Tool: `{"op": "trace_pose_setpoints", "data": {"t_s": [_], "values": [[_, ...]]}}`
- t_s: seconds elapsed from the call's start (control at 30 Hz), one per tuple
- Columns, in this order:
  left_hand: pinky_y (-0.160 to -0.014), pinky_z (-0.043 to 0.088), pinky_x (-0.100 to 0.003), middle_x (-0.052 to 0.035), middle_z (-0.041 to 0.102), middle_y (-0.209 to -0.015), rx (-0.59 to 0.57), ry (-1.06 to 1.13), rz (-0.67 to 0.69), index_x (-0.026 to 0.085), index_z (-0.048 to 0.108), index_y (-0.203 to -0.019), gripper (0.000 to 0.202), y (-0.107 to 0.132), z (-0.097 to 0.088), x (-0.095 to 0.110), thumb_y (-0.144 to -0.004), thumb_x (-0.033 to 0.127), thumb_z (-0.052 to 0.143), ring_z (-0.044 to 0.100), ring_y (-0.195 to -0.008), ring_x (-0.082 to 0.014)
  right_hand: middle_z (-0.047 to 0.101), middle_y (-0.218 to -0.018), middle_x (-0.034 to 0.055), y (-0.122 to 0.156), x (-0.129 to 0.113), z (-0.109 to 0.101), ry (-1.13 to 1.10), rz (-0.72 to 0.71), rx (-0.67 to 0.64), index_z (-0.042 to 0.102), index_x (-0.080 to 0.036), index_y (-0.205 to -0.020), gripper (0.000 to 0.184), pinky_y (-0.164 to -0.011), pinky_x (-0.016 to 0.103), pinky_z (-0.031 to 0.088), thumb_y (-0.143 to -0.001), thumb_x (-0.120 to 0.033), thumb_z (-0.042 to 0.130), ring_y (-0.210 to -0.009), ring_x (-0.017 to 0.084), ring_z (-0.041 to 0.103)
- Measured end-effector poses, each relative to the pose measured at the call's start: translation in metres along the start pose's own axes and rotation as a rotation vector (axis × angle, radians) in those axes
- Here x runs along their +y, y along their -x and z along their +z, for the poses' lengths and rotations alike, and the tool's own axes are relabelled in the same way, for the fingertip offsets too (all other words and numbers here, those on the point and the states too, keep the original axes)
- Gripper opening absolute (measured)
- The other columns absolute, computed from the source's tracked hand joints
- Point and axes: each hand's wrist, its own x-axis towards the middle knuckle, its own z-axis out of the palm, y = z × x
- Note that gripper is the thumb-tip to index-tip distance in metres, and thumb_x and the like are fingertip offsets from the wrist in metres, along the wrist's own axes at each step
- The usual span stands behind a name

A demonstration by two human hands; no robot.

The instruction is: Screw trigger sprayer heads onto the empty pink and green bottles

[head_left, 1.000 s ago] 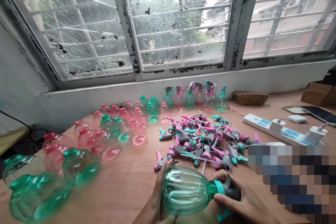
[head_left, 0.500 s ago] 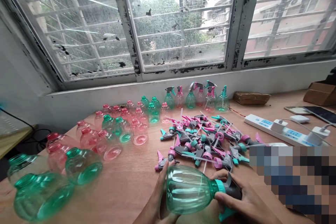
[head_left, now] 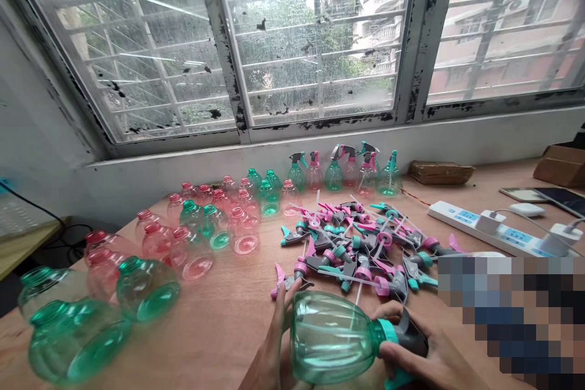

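Low in the head view, a clear green bottle (head_left: 331, 336) lies sideways between my hands. My left hand (head_left: 274, 341) wraps round its base end, fingers curled on the plastic. My right hand (head_left: 418, 356) grips the grey and teal spray head (head_left: 404, 334) fitted on the bottle's neck. Just beyond them lies a heap of loose pink and teal spray heads (head_left: 356, 241) on the wooden table (head_left: 228, 323).
Several empty pink and green bottles (head_left: 201, 225) stand at the left, with larger green ones (head_left: 73, 335) near the left corner. Finished spray bottles (head_left: 347, 170) line the wall under the window. A white power strip (head_left: 498, 228) with plugs, a phone (head_left: 557, 195) and a cardboard box (head_left: 562, 164) sit right.
The bottle and both hands have sunk slightly lower and to the right in the view as the camera shifted. My grip on bottle and spray head is unchanged.
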Motion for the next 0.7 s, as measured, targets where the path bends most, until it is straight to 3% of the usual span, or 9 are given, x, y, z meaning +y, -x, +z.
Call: {"op": "trace_pose_setpoints", "data": {"t_s": [0.07, 0.17, 0.33, 0.4, 0.47, 0.53, 0.63, 0.7], "values": [[-0.137, 0.018, -0.058, -0.0066, 0.029, -0.183, -0.011, -0.017, -0.01, 0.041, 0.014, -0.175, 0.12, 0.0, -0.005, -0.001, -0.082, 0.068, 0.084, 0.023, -0.168, -0.0446, 0.071, -0.073, -0.002, 0.001, 0.001, 0.0, 0.013, -0.026, 0.002, 0.079, -0.022, -0.098, 0.045, -0.061, 0.028, 0.05, -0.077, -0.06, 0.091, -0.063, 0.019, 0.064], [-0.138, 0.016, -0.058, -0.0066, 0.032, -0.182, 0.0, -0.025, -0.005, 0.037, 0.025, -0.174, 0.119, 0.001, -0.006, -0.001, -0.078, 0.067, 0.088, 0.019, -0.169, -0.0473, 0.071, -0.077, -0.0014, 0.002, -0.001, 0.001, 0.025, -0.03, 0.006, 0.079, -0.022, -0.097, 0.045, -0.063, 0.028, 0.051, -0.076, -0.061, 0.091, -0.066, 0.02, 0.065], [-0.13, 0.04, -0.053, -0.004, 0.013, -0.187, 0.012, 0.069, 0.008, 0.044, 0.019, -0.173, 0.084, 0.003, 0.01, -0.002, -0.104, 0.051, 0.065, 0.036, -0.165, -0.0392, 0.069, -0.066, -0.0029, 0.002, -0.006, 0.002, -0.05, 0.06, 0.002, 0.077, -0.023, -0.103, 0.053, -0.06, 0.027, 0.051, -0.077, -0.069, 0.088, -0.061, 0.02, 0.066], [-0.13, 0.039, -0.053, -0.0034, 0.011, -0.187, 0.015, 0.106, 0.024, 0.047, 0.012, -0.173, 0.089, 0.004, 0.014, -0.004, -0.103, 0.048, 0.068, 0.031, -0.167, -0.0375, 0.071, -0.066, -0.0022, 0.001, -0.006, 0.003, -0.067, 0.061, 0.011, 0.076, -0.023, -0.103, 0.055, -0.06, 0.027, 0.052, -0.076, -0.07, 0.088, -0.061, 0.021, 0.067], [-0.133, 0.031, -0.057, -0.0052, 0.012, -0.187, 0.014, 0.109, 0.059, 0.045, 0.008, -0.174, 0.105, 0.004, 0.013, -0.005, -0.096, 0.051, 0.078, 0.018, -0.17, -0.0382, 0.073, -0.068, -0.0016, 0.001, -0.005, 0.004, -0.051, 0.036, 0.015, 0.076, -0.024, -0.102, 0.053, -0.061, 0.027, 0.053, -0.076, -0.068, 0.09, -0.062, 0.021, 0.069], [-0.133, 0.028, -0.059, -0.0084, 0.014, -0.186, 0.004, 0.12, 0.052, 0.04, 0.013, -0.175, 0.111, 0.004, 0.009, -0.005, -0.09, 0.056, 0.083, 0.014, -0.171, -0.0401, 0.074, -0.069, -0.0018, 0.001, -0.004, 0.004, -0.017, 0.017, 0.012, 0.077, -0.024, -0.102, 0.051, -0.062, 0.028, 0.053, -0.077, -0.066, 0.091, -0.063, 0.021, 0.069], [-0.131, 0.036, -0.057, -0.0123, 0.027, -0.182, -0.006, 0.13, -0.015, 0.037, 0.024, -0.173, 0.11, 0.003, 0.005, -0.003, -0.085, 0.056, 0.087, 0.029, -0.167, -0.0422, 0.073, -0.068, -0.0022, 0.001, -0.004, 0.004, -0.004, 0.015, 0.003, 0.077, -0.024, -0.101, 0.051, -0.061, 0.028, 0.054, -0.077, -0.067, 0.089, -0.062, 0.021, 0.069], [-0.13, 0.04, -0.054, -0.013, 0.04, -0.176, 0.014, 0.087, -0.027, 0.039, 0.02, -0.173, 0.108, 0.003, 0.004, -0.003, -0.088, 0.053, 0.085, 0.042, -0.162, -0.0403, 0.073, -0.069, -0.0015, 0.001, -0.005, 0.005, -0.001, 0.013, 0.013, 0.078, -0.023, -0.1, 0.051, -0.061, 0.029, 0.053, -0.078, -0.068, 0.088, -0.063, 0.022, 0.069]]}}
